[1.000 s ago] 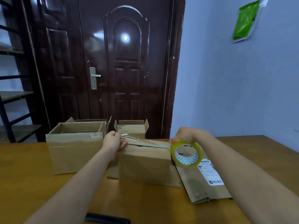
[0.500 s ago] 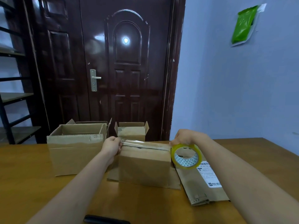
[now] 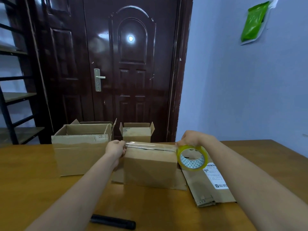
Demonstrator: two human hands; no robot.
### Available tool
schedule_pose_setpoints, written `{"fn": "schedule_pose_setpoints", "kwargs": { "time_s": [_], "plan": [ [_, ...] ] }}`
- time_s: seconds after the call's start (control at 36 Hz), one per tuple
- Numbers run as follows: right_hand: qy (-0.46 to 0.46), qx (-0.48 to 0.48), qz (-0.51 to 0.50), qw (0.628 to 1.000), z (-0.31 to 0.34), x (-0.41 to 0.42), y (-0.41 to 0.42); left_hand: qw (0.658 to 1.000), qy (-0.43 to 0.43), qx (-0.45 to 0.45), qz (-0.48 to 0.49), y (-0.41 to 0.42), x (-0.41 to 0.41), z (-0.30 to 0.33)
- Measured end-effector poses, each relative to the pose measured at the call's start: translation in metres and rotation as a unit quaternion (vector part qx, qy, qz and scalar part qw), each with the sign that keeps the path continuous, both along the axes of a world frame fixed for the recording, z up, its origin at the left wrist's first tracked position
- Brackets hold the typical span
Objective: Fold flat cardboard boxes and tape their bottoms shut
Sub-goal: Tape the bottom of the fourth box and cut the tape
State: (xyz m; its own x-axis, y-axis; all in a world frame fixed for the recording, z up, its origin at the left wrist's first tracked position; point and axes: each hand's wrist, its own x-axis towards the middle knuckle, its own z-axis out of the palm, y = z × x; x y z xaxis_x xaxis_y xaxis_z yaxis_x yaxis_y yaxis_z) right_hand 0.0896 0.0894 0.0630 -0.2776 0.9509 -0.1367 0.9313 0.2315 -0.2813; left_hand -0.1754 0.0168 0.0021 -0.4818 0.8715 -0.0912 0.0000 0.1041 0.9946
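So the cardboard box (image 3: 150, 165) being taped sits upside down in the middle of the worktop (image 3: 25, 177), its loose flaps splayed flat on the wood underneath it. A strip of clear tape (image 3: 150, 145) runs across the top along the seam between the two closed flaps, stretched from one side of the box to the other.

The left hand (image 3: 115, 148) is at the box's left top corner, fingers curled in and pinching the free end of the tape right at the edge. The right hand (image 3: 191, 139) is at the opposite corner, gripping the yellowish tape roll (image 3: 192, 158) from above, and the roll hangs just off the right side of the box with its open core facing the camera. So basically the box is right between the two hands, tape pulled taut across it.

Just right of the box, partly under the roll, there's a flattened carton (image 3: 208, 189) with a white shipping label (image 3: 215, 177) on it. To the left is a bigger open box (image 3: 80, 152), standing upright, nearly touching the left forearm. Behind the taped one is a small open box (image 3: 136, 133) with its flaps up. Near the front edge of the worktop lies a black marker-looking thing (image 3: 113, 223), can't tell exactly what it is.

Background: dark brown door (image 3: 131, 72), green bag (image 3: 253, 22) stuck on the blue wall.
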Motion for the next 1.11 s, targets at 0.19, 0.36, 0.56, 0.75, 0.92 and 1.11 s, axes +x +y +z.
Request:
{"fn": "schedule_pose_setpoints", "kwargs": {
  "time_s": [0.19, 0.36, 0.56, 0.75, 0.92, 1.11],
  "plan": [
    [0.000, 0.002, 0.008, 1.000, 0.000, 0.001, 0.001, 0.997, -0.076, -0.005, -0.008, 0.000, -0.001, -0.002],
    [0.012, 0.004, 0.007, 1.000, 0.000, 0.002, -0.001, 0.997, -0.078, -0.013, -0.014, 0.003, -0.003, -0.002],
    [0.025, 0.000, 0.005, 1.000, -0.004, 0.005, -0.001, 0.998, -0.041, -0.046, -0.026, 0.000, -0.005, -0.016],
    [0.081, -0.007, 0.008, 0.997, -0.016, 0.012, -0.001, 0.997, -0.002, -0.058, -0.041, -0.002, -0.007, -0.031],
    [0.197, -0.025, 0.004, 0.980, -0.031, 0.023, -0.009, 0.994, -0.021, -0.092, -0.055, -0.001, -0.005, -0.027],
    [0.299, -0.061, 0.001, 0.952, -0.042, 0.029, -0.011, 0.984, -0.085, -0.136, -0.075, -0.016, 0.003, -0.032]
  ]
}}
